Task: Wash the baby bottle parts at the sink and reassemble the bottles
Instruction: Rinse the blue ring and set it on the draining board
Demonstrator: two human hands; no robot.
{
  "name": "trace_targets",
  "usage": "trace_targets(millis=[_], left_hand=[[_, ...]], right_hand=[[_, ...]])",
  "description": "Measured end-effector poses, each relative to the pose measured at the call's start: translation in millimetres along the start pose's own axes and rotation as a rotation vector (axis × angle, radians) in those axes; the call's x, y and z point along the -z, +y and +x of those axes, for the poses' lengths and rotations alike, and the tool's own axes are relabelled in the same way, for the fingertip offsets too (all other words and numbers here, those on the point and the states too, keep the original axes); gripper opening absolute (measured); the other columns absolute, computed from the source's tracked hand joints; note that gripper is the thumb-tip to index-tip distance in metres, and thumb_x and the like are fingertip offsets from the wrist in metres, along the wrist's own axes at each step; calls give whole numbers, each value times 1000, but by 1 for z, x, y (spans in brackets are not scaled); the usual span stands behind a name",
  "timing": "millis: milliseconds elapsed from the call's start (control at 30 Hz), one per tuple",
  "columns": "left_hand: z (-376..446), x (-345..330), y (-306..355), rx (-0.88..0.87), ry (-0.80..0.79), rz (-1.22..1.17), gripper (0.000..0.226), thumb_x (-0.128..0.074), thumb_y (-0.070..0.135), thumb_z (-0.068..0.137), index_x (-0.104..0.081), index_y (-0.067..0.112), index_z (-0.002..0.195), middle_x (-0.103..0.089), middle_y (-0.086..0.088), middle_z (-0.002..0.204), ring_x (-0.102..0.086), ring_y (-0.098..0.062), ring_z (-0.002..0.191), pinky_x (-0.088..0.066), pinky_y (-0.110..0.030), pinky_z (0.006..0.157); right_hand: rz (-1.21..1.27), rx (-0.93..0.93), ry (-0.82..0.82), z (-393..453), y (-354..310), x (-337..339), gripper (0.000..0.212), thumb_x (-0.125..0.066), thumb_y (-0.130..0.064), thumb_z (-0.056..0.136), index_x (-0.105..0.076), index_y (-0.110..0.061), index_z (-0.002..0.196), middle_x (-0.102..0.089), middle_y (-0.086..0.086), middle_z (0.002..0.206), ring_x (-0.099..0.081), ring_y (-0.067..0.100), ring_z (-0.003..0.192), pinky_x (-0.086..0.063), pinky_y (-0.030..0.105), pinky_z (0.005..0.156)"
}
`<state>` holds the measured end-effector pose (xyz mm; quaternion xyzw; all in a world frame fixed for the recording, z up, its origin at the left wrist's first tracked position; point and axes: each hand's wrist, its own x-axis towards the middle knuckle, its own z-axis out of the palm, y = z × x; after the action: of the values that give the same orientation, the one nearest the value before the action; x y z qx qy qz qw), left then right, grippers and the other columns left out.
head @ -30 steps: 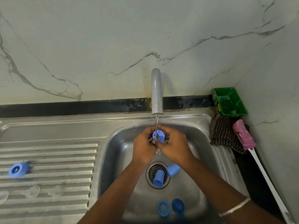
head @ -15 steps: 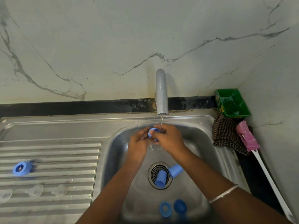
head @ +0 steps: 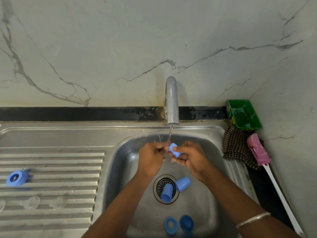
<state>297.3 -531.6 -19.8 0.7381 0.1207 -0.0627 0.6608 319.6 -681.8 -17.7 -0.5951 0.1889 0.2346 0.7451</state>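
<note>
Under the tap (head: 171, 103), water runs onto a small light-blue cap (head: 174, 149). My right hand (head: 192, 158) pinches that cap from the right, and my left hand (head: 151, 158) meets it from the left with curled fingers. Two more blue caps (head: 182, 183) (head: 166, 192) lie over the drain of the steel sink (head: 130, 152). At the basin's near end sit a blue ring (head: 171, 225) and a darker blue lid (head: 186, 222). On the drainboard (head: 51, 162) rest a blue screw ring (head: 17, 177) and clear teats (head: 30, 202) (head: 58, 202).
A green tub (head: 243, 115) stands in the right corner by the wall. In front of it lie a checked cloth (head: 235, 146) and a pink bottle brush (head: 258, 150) with a long white handle. Marble wall closes the back and right.
The blue cap has turned in my fingers from mouth-up to lying on its side under the stream. Both hands stayed under the tap.
</note>
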Motion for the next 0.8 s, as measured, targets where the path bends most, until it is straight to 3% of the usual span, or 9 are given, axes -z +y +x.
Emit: trace_targets(millis=[100,233,300,367,500,600,667,733,800], left_hand=[[2,3,1,60,17,-84,38,-59,1,95,-77,34,85,-78,4,89,-74,-12,86,-58,-22,70],[2,8,0,113,107,-164,29,-54,-1,94,-78,16,92,-78,-5,89,-74,-22,89,-59,-34,81],[2,10,-1,168,197,-231,26,-55,-2,93,-76,12,88,-77,-7,86,-74,-24,86,-59,-33,76],[1,11,0,226,244,-309,23,-55,-1,93,-74,10,88,-77,-9,85,-73,-23,82,-57,-26,67],[1,10,1,336,244,-327,20,-51,9,98,-70,11,94,-76,-8,85,-72,-18,76,-56,-30,68],[3,2,4,431,141,-336,28,-50,30,102,-70,12,96,-76,-7,81,-72,-14,66,-57,-25,59],[5,-4,5,443,72,-339,32,-51,38,102,-71,12,98,-76,-8,81,-72,-15,64,-55,-23,54],[8,-9,7,423,60,-341,32,-54,37,101,-70,11,94,-75,-11,80,-70,-17,66,-55,-24,57],[11,-13,8,414,61,-318,31,-54,36,101,-69,9,98,-73,-13,85,-68,-20,72,-55,-28,66]], right_hand=[[-437,285,58,-1,4,-1,30,-86,-5,71,-63,-14,87,-74,3,92,-71,12,81,-57,24,70],[-636,563,13,-4,10,-11,42,-90,-15,69,-65,-39,94,-72,-22,94,-69,1,90,-56,17,78],[-692,688,-4,-4,12,-16,47,-88,-18,71,-64,-45,101,-70,-24,97,-68,0,94,-53,13,82],[-746,741,38,-1,14,-17,44,-83,-17,78,-65,-31,115,-68,-13,108,-66,5,101,-52,16,89],[-930,645,34,0,14,-19,41,-74,-18,88,-64,-14,127,-60,-2,114,-62,13,103,-48,17,91],[-720,499,113,-1,11,-21,21,-71,-21,91,-68,-29,110,-67,-13,100,-65,-1,90,-47,10,80],[-483,350,74,-1,10,-21,12,-65,-21,96,-69,-30,102,-74,-9,95,-69,2,89,-54,22,84],[-302,234,44,-2,12,-20,16,-57,-20,100,-72,-26,102,-76,-6,96,-71,5,90,-55,29,82],[-207,167,27,-3,17,-20,21,-52,-23,102,-73,-24,104,-76,-8,94,-70,2,85,-48,23,75]])
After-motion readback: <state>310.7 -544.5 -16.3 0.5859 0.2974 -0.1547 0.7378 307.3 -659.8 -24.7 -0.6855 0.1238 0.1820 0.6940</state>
